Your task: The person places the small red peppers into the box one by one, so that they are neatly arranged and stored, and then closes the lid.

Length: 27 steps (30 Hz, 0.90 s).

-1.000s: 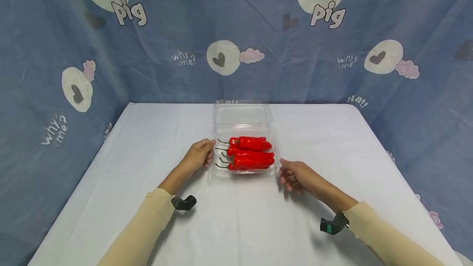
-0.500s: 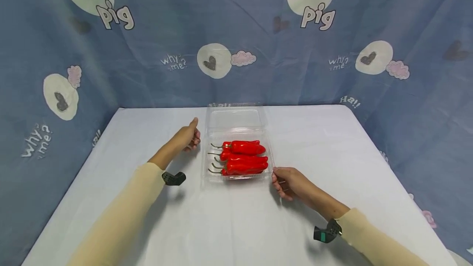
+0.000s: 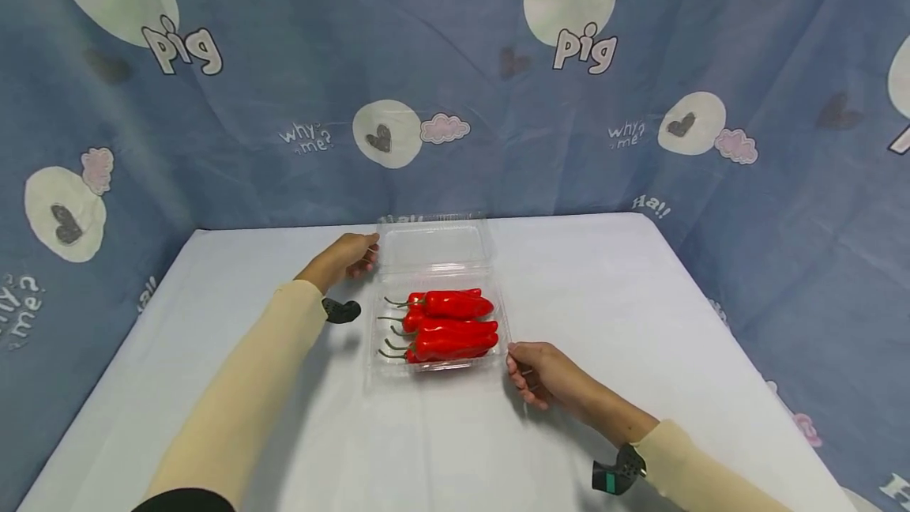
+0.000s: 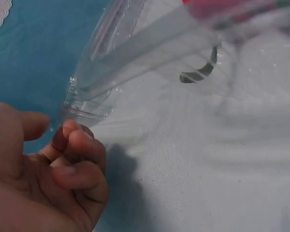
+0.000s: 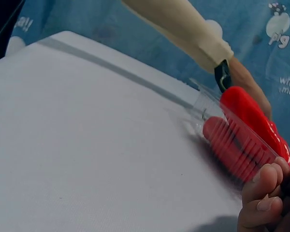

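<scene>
A clear plastic clamshell container [image 3: 434, 367] lies opened out on the white table, its lid [image 3: 435, 250] folded back toward the far edge. Several red chili peppers [image 3: 455, 328] with green stems are piled in the base. My left hand [image 3: 346, 256] is at the lid's left edge; in the left wrist view its thumb stands apart from loosely bent fingers [image 4: 84, 147] beside the lid's corner. With thumb and fingers, my right hand [image 3: 550, 374] holds the base's right rim near the front corner. The right wrist view partly cuts off this hand.
A white-covered table [image 3: 298, 433] extends around the container. Behind and at the sides hangs a blue printed cloth [image 3: 426, 46]. Dark wrist devices [image 3: 617, 471] sit at the cuffs of both sleeves.
My left hand has left the base's left side and moved away from me to the lid's left edge. The right hand stays at the base's right corner. The head view has shifted.
</scene>
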Available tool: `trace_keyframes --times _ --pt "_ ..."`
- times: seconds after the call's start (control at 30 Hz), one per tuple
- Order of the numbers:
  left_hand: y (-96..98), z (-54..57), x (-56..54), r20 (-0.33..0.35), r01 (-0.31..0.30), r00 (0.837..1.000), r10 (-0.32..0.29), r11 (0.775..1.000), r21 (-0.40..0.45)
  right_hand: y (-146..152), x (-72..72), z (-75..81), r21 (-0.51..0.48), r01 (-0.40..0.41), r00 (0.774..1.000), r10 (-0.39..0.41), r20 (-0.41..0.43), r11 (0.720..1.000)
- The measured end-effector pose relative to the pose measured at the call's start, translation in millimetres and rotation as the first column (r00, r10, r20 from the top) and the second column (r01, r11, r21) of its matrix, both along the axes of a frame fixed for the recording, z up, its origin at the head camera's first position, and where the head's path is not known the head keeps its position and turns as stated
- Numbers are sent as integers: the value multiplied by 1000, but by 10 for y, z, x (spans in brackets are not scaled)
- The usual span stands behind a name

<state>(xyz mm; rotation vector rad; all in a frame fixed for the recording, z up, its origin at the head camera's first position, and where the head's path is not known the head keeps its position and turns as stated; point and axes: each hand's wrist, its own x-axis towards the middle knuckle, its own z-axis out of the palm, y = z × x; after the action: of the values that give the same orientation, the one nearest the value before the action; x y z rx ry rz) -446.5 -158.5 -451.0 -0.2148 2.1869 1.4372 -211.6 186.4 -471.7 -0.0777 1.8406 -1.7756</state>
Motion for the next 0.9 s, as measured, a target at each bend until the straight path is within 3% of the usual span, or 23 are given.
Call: trace_keyframes --times 0.27,0.47,0.53,0.6,0.73,0.9 --pt "-82 -68 34 -46 38 998 -35 997 65 -39 55 5 15 14 1000 -14 9 1000" --pt "-117 -60 70 -148 52 988 -39 995 81 -29 60 8 11 30 999 -31 17 999" --pt "-124 -46 89 -204 59 978 -42 995 79 -27 58 7 10 34 999 -34 16 999" --pt "-129 -22 116 -273 67 961 -43 995 78 -27 54 4 11 37 999 -37 14 999" --pt "-152 59 182 -426 116 901 -88 992 41 -26 46 0 19 48 999 -48 14 999" --pt "-215 160 274 -523 160 838 -152 987 -29 -28 37 7 30 60 998 -60 17 998"
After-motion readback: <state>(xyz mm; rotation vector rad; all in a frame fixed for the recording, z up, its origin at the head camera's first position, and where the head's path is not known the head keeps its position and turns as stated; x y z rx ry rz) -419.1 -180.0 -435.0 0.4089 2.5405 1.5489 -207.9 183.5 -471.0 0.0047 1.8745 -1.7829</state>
